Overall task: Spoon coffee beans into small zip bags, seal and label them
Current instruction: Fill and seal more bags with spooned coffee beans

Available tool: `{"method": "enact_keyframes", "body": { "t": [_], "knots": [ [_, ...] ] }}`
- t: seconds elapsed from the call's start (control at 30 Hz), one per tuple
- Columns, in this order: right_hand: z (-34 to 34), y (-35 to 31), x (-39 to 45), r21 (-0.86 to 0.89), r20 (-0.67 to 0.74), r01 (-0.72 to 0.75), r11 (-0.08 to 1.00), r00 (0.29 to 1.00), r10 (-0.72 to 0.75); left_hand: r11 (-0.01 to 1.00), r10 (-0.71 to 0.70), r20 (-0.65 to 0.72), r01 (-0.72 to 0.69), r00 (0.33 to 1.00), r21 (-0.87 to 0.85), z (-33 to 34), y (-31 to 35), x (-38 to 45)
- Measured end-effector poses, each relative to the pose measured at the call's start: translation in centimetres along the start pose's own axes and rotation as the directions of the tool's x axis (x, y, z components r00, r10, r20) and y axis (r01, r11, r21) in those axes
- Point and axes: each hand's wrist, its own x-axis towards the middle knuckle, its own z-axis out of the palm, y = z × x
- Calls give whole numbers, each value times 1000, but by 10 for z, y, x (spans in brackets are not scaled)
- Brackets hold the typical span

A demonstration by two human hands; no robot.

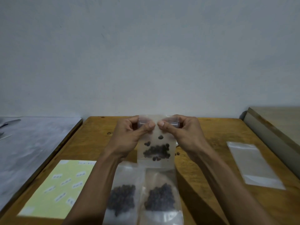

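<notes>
- Behind the work area we note a plain pale wall point(146, 54); below it stands a wooden table point(203, 184), with a grey surface point(32, 143) adjoining on the left and a lighter board point(276, 124) at the far right.
- We observe the left hand point(129, 133) pinching the top left part of a small zip bag point(156, 159), thumb in front and fingers curled behind.
- We observe the right hand point(183, 132) pinching the top right part of the same bag in like manner; the two thumb tips lie just beside each other at the middle of the bag's top strip.
- That bag is at the centre of the table, between the two forearms. We cannot tell whether its lower edge rests on the wood. We cannot tell whether the strip is closed.
- Coffee beans point(156, 151) sit in a loose dark cluster in the bag's lower half, with a single bean a little above them.
- Two further filled bags lie near the person: one on the left point(123, 197) and one on the right point(159, 198), side by side, edges touching or overlapping.
- An empty bag point(253, 164) lies flat on the right of the table, well apart from the hands.
- A pale yellow label sheet point(61, 187) lies near left, bearing small white labels; their print is too blurred to read.
</notes>
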Motion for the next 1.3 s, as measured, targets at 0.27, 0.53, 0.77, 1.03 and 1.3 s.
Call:
{"method": "enact_keyframes", "body": {
  "t": [0.27, 0.53, 0.77, 1.03, 1.3],
  "knots": [
    [-7, -5, -9, -22, 24, -97, 995, 995, 97, 997, 18, -109, -10, 994, 73, 6, -1, -6],
    [-20, -4, -21, -8, -13, -128, 992, 992, 128, 997, -76, -114, 77, 991, -2, 7, 9, -18],
    [-26, 21, -47, -194, 11, -272, 942, 960, 280, 894, -297, 8, 275, 955, 353, -2, -5, -39],
    [-10, 77, -53, -749, -161, -142, 647, 987, 30, 602, -207, -120, 223, 971, 766, 2, -50, -39],
    [-43, 54, -42, -686, -281, -135, 715, 956, -89, 655, 74, -61, -2, 995, 755, 47, -28, -18]
  ]
}}
